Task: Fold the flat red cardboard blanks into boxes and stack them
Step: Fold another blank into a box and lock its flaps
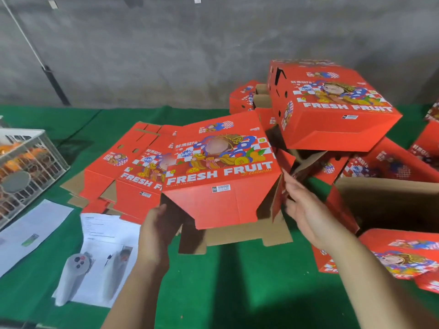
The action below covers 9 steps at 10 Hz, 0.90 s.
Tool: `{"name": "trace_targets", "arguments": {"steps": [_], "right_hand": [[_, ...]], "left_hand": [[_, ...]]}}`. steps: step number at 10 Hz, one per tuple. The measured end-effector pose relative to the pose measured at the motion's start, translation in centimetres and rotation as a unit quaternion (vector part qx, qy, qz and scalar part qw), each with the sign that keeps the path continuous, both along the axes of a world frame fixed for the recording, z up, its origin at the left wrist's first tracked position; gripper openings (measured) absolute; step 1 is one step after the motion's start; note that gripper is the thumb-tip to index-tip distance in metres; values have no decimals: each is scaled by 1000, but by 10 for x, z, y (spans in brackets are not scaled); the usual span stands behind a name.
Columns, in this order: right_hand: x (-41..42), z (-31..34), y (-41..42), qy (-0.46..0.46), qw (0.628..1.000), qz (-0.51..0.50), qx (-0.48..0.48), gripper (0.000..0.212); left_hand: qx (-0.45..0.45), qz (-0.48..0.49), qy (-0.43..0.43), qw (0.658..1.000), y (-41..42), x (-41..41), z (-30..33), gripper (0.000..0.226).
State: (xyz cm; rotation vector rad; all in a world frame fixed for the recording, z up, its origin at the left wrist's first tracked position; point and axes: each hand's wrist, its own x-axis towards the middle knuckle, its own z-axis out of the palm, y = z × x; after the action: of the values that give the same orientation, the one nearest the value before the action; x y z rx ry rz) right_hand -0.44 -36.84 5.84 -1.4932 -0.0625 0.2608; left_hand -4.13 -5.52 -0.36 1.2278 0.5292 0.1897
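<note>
Head view, looking down over a green-covered worktop [213,281]. A person is holding a half-folded red "FRESH FRUIT" box [221,167] raised above the middle of the worktop, printed side up, its brown bottom flaps hanging open underneath. The left hand [156,233] is reaching under the box's lower left corner, fingers curling round the edge in a hold. The right hand [306,210] is at the box's right end, fingers extended and pressing a side flap [282,184] (the thumb is hidden, so a pinch cannot be confirmed). Behind the box, to the left, a stack of flat red blanks [128,172] is lying on the worktop. Behind and to the right, a folded box [332,108] is sitting tilted on top of a heap of others. More red boxes [403,260] are lying at the right edge. At left, a white wire crate [26,167] is standing near printed sheets [104,252].
</note>
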Motion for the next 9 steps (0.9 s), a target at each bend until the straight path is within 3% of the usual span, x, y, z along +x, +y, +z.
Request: {"name": "trace_targets", "arguments": {"steps": [1, 2, 3, 4, 5, 6, 7, 8, 9], "right_hand": [[-8, -8, 3, -32, 998, 45, -44, 71], [-8, -11, -1, -78, 988, 85, -100, 104], [-3, -14, -4, -87, 988, 77, -103, 130], [4, -22, -2, -135, 979, -40, -147, 82], [7, -31, 1, -123, 970, -164, -130, 41], [12, -37, 0, -81, 976, -195, -44, 38], [12, -35, -2, -71, 986, -144, -51, 42], [13, -42, -9, -62, 979, -107, -164, 44], [12, -46, -15, -64, 960, -91, -257, 36]], "left_hand": [[-10, -27, -43, 999, -11, -7, 8, 39], [-16, -99, -140, 985, -8, -15, 13, 59], [127, -175, -177, 960, -2, -21, 3, 74], [222, -200, -179, 937, 0, -21, -9, 89], [340, -242, -159, 895, -1, -14, -17, 116], [575, -210, 2, 791, -5, -4, -32, 152], [545, -195, 28, 815, -9, 0, -46, 149], [413, -206, -22, 887, -11, 9, -49, 130], [348, -187, -91, 914, -12, 10, -42, 85]]}}
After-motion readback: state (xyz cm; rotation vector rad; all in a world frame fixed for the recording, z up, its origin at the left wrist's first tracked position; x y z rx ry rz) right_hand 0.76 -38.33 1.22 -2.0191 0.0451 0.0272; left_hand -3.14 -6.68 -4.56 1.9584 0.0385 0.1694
